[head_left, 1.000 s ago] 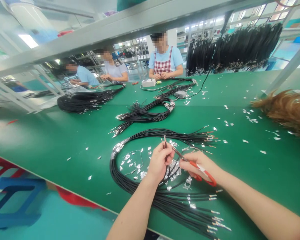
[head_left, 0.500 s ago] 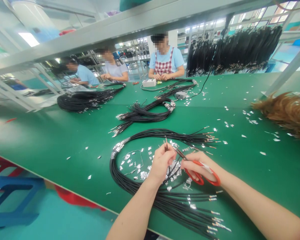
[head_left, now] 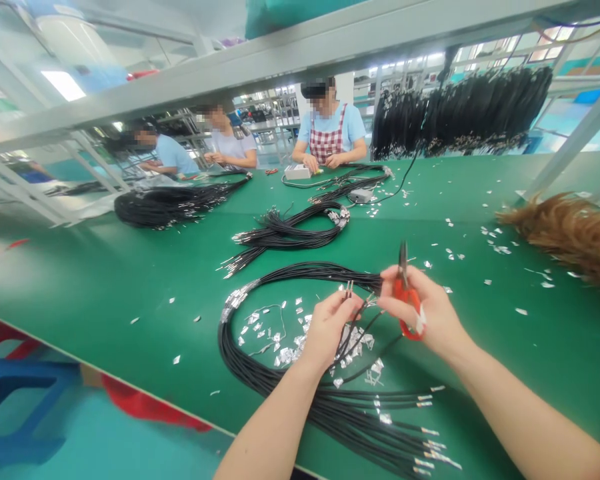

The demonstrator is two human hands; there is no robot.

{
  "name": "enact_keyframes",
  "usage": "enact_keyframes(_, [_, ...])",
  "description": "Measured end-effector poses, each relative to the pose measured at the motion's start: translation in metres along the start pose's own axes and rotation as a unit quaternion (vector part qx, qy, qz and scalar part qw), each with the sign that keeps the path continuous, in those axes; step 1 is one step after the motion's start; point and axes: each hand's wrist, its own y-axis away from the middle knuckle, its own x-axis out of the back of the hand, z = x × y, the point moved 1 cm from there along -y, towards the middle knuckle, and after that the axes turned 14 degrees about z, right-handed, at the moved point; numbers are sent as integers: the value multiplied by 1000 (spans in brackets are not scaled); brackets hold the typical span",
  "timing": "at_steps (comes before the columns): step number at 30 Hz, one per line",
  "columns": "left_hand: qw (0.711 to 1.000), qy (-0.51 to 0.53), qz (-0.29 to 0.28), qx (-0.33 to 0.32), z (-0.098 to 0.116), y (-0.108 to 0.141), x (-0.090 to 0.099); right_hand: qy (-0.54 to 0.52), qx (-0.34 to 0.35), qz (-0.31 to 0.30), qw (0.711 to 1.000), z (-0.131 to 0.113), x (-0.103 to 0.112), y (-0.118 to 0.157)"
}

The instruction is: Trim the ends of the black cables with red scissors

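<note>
My left hand (head_left: 331, 325) pinches the stripped ends of a few black cables, whose tips point up past the fingers. In my right hand (head_left: 425, 307) are red-handled scissors (head_left: 409, 308), blades upward. The thumb and fingers of that hand are also at the upper strand of the cable bundle (head_left: 230, 347); whether they grip it I cannot tell. This bundle curves in a C on the green table, with silvery wrap at its upper left bend and bare ends fanned out at lower right. Scraps of foil (head_left: 353, 339) lie beneath my hands.
Further back lie another coiled cable bundle (head_left: 300, 233) and a larger black cable pile (head_left: 170, 203). Three people sit across the green table (head_left: 130, 280). A brown furry thing (head_left: 570, 227) is at right. A metal shelf beam (head_left: 280, 50) crosses overhead.
My right hand has moved up and right, away from the left fingertips, and the scissors have turned from pointing left to pointing up. My left hand has shifted slightly right, still pinching cable ends.
</note>
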Motion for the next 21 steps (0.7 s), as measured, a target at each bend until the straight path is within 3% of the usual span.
enact_keyframes(3, [999,-47,3,-21,-1,2,-1,-31,45,30,998,-7,-9,-6])
enact_keyframes(8, [999,-37,-13,-22,0,4,-3,-20,34,5,999,5,-25,-8])
enact_keyframes(14, [994,-55,66,-65,0,8,-2,-26,38,-5,999,9,-27,-11])
enact_keyframes(21, [993,85,-43,70,2,8,2,-80,22,-99,992,3,-27,-6])
